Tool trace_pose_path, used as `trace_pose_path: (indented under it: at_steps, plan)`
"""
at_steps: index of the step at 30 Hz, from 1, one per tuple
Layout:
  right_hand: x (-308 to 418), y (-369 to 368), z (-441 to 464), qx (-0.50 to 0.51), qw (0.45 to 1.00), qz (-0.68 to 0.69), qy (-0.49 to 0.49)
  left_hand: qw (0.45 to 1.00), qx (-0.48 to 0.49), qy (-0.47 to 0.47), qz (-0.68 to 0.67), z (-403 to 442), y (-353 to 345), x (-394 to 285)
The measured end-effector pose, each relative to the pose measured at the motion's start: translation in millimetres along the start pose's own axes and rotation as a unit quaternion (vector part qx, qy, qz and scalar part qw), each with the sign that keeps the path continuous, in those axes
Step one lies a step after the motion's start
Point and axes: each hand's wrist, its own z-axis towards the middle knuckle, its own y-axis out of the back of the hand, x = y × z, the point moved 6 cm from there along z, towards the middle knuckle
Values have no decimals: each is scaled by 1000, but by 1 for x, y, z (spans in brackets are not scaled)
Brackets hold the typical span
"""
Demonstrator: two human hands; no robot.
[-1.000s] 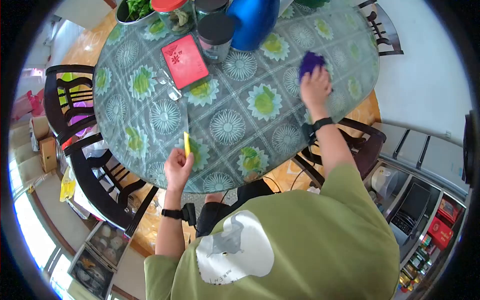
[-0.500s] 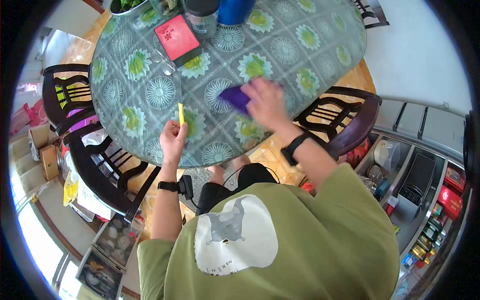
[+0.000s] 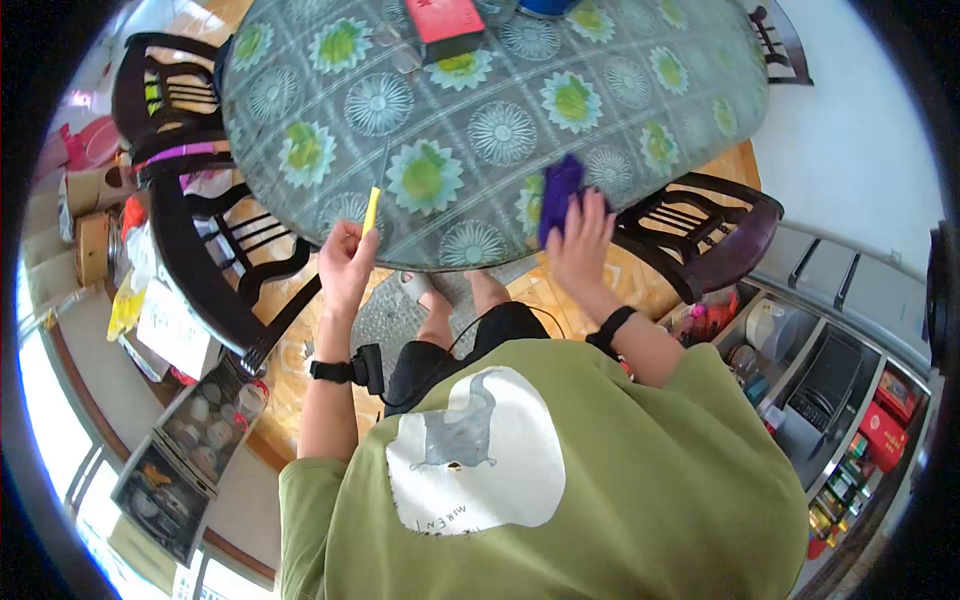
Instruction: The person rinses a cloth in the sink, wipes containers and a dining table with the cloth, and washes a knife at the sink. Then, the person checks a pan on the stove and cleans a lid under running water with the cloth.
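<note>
In the head view my left hand [image 3: 346, 262] is closed around a slim yellow-handled tool [image 3: 372, 208] at the table's near edge. A thin shaft seems to extend from its upper end; its exact kind does not show. My right hand [image 3: 582, 245] is at the near right edge, against a bunched purple cloth [image 3: 561, 198]. Its fingers are fairly straight, with the cloth by the thumb side; the grip is partly hidden. Both hands are over the oval table [image 3: 440, 235], whose cover is grey-green with flower patterns.
A red-topped box [image 3: 446, 22] stands at the far side, with eyeglasses [image 3: 405, 58] beside it. Dark wooden chairs [image 3: 215, 270] line the left, and another chair [image 3: 715, 235] is close on the right. Open drawers [image 3: 830, 370] hold household goods at far right.
My right hand has come nearer and to the right with the purple cloth. The left hand still holds the yellow-handled tool. The view has tilted down, so the table appears higher.
</note>
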Motion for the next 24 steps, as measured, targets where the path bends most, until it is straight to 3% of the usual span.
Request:
trace_pose_path:
  at_steps: [4,12,16,22,24]
  plan:
    - [114,-9,-10,140,971,114,156,999,-46,27,-11,-36,35,-6]
    - [300,-21,65,36,921,203,331,995,-78,-7,-70,-48,49,-2]
    - [297,1,72,51,913,207,346,991,-98,-32,-81,-57,61,-22]
    - [186,5,-4,105,948,69,294,989,-116,-56,-70,-90,100,-40]
    - [186,5,-8,109,950,53,289,986,-132,-72,-67,-105,111,-48]
